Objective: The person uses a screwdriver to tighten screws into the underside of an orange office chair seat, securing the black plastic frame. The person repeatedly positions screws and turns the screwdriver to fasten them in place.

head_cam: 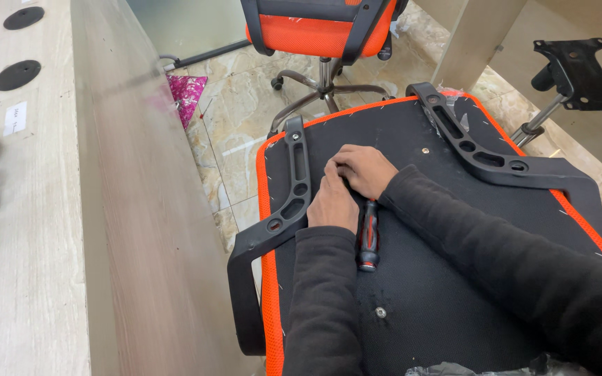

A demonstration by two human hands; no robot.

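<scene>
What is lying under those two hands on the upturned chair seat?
A screwdriver with a black-and-red handle pokes out below the left hand and right hand, resting on the seat's black underside. Its tip and whatever it touches are covered by the hands.

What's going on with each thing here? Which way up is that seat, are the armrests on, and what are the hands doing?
Chair seat: upside down, black underside facing up.
Left armrest: lying against the seat's edge.
Right armrest: lying against the opposite edge.
Screwdriver: lying on the seat, handle showing under the hands.
Left hand: pressed on the seat beside the left armrest.
Right hand: fingers curled, touching the left hand.
Second chair: upright on the floor.
</scene>
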